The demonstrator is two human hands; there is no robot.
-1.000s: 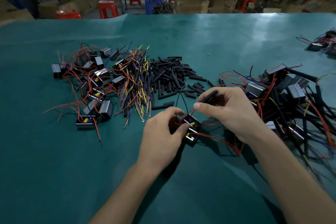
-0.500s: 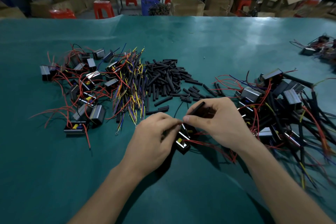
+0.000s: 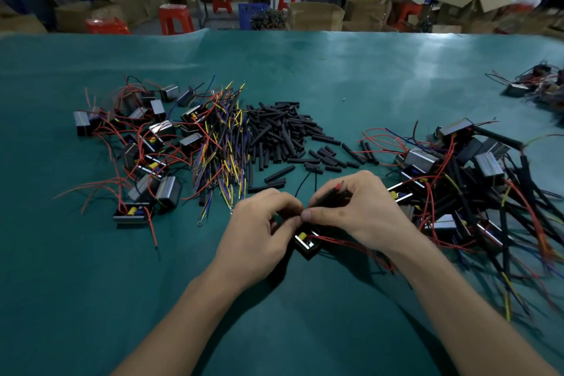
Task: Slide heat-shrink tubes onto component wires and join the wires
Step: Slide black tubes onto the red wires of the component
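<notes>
Black component (image 3: pixel 306 243) lies under both hands; right hand (image 3: pixel 360 214) pinches tubes (image 3: pixel 331 197).

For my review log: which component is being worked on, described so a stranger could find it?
On the green table, find the hands, left and right, meeting at centre. Beneath their fingertips lies one black component, yellow part showing, red wires trailing right; alone, outside both side heaps.

Dim overhead light leaves glare on the green table cover (image 3: pixel 381 76); edges bow and blur, background soft.
</notes>
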